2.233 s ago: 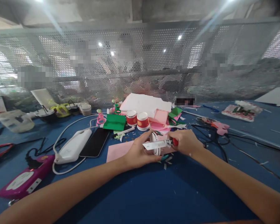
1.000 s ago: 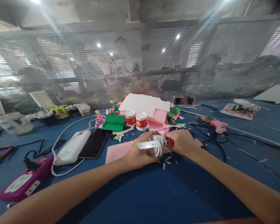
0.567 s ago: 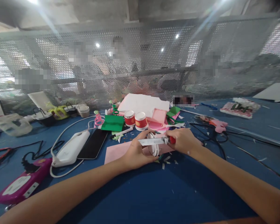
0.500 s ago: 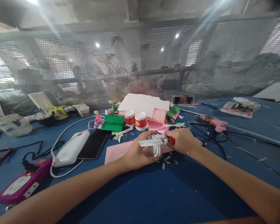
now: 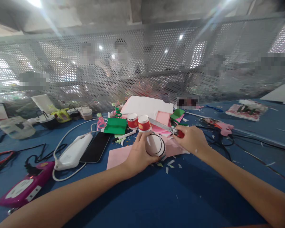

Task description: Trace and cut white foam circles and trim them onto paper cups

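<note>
My left hand [image 5: 139,154] is wrapped round a small white paper cup [image 5: 155,145] with black lines, its bottom turned toward me. My right hand [image 5: 192,139] grips red-handled scissors [image 5: 167,128]; the blades point up and to the left, away from the cup, toward a red-and-white cup [image 5: 143,123]. Both hands hover over a pink sheet [image 5: 120,156] on the blue table [image 5: 142,196]. Small paper scraps [image 5: 169,164] lie just in front of the hands.
A second red-and-white cup [image 5: 132,121], green paper [image 5: 115,125], pink and white foam pieces [image 5: 147,106] lie behind. A black phone [image 5: 95,146], white power bank [image 5: 72,152] with cable and a magenta device [image 5: 23,187] sit left. Pink glue gun [image 5: 222,126] and black cords lie right.
The scissors have swung off the white cup, from lying across it to pointing back and left. My left hand has turned the cup so its round bottom faces me.
</note>
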{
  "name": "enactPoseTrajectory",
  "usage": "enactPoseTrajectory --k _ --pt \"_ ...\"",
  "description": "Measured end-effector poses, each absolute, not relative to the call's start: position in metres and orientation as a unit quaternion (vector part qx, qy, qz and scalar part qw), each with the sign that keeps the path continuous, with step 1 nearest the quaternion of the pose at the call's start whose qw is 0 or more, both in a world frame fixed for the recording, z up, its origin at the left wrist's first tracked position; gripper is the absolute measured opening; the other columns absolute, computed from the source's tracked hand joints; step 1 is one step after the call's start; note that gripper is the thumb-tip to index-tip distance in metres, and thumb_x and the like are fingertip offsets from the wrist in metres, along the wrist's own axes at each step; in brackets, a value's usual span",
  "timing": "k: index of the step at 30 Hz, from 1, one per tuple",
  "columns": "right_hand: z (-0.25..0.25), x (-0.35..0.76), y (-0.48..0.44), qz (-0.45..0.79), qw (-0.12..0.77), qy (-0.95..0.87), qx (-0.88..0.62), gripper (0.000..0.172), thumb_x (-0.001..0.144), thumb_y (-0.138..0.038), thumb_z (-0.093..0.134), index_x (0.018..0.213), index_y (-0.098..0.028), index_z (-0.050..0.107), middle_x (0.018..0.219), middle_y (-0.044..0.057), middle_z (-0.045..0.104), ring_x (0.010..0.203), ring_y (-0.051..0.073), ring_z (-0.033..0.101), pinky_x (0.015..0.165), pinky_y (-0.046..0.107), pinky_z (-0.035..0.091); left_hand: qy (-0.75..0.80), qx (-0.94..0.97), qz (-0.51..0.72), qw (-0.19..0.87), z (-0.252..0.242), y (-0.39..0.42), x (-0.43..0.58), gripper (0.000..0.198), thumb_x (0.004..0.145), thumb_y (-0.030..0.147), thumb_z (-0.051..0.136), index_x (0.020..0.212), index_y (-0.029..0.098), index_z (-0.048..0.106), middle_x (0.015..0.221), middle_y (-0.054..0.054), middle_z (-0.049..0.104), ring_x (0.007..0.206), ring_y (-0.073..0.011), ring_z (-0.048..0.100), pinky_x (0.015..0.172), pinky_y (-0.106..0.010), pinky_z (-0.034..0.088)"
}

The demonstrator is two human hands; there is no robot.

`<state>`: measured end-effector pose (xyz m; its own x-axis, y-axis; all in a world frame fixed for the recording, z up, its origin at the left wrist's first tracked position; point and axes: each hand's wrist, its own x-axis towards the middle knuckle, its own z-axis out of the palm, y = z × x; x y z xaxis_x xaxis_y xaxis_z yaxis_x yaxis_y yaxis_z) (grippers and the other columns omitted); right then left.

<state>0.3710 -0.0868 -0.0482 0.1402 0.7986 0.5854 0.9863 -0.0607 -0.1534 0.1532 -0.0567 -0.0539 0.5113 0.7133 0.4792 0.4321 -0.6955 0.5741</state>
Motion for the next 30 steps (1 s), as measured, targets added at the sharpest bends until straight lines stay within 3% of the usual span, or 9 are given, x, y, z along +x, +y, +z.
enactPoseTrajectory --k 8,14,18,22,30 --pt "-0.047 0.372 -0.085 -0.157 0.244 -0.648 -0.704 0.022 0.08 -0.037 0.05 0.068 -0.02 0.059 0.061 0.006 0.064 0.056 0.02 0.057 0.049 0.026 0.026 0.35 0.83 0.407 0.152 -0.057 -0.052 0.152 0.076 0.063 0.028 0.079 0.129 0.024 0.042 0.12 -0.008 0.048 0.117 -0.0266 0.05 0.103 -0.045 0.04" --pt "-0.052 0.375 -0.085 -0.16 0.323 -0.674 -0.645 0.028 0.082 -0.043 0.05 0.075 -0.02 0.063 0.053 0.002 0.057 0.05 0.018 0.053 0.05 0.026 0.028 0.357 0.798 0.446 0.192 -0.066 -0.047 0.152 0.083 0.063 0.03 0.079 0.133 0.021 0.034 0.135 -0.012 0.047 0.125 -0.0293 0.047 0.103 -0.045 0.04" --pt "-0.052 0.37 -0.089 -0.146 0.4 -0.693 -0.582 0.036 0.087 -0.046 0.046 0.088 -0.018 0.066 0.053 0.001 0.059 0.047 0.015 0.052 0.051 0.025 0.033 0.329 0.806 0.439 0.224 -0.066 -0.048 0.151 0.075 0.066 0.024 0.076 0.13 0.022 0.037 0.132 -0.011 0.052 0.119 -0.0284 0.053 0.099 -0.044 0.045" --pt "-0.051 0.359 -0.092 -0.103 0.396 -0.71 -0.573 0.035 0.083 -0.045 0.05 0.095 -0.018 0.068 0.058 0.003 0.064 0.053 0.016 0.056 0.053 0.025 0.036 0.309 0.808 0.44 0.241 -0.064 -0.048 0.15 0.078 0.065 0.023 0.076 0.132 0.025 0.036 0.128 -0.009 0.056 0.114 -0.028 0.058 0.095 -0.042 0.049" --pt "-0.047 0.357 -0.092 -0.07 0.459 -0.651 -0.601 0.028 0.079 -0.043 0.05 0.067 -0.02 0.061 0.045 -0.003 0.045 0.042 0.011 0.04 0.046 0.023 0.031 0.288 0.793 0.455 0.284 -0.064 -0.048 0.151 0.084 0.062 0.02 0.078 0.134 0.028 0.035 0.135 -0.01 0.051 0.108 -0.0252 0.061 0.081 -0.034 0.055"
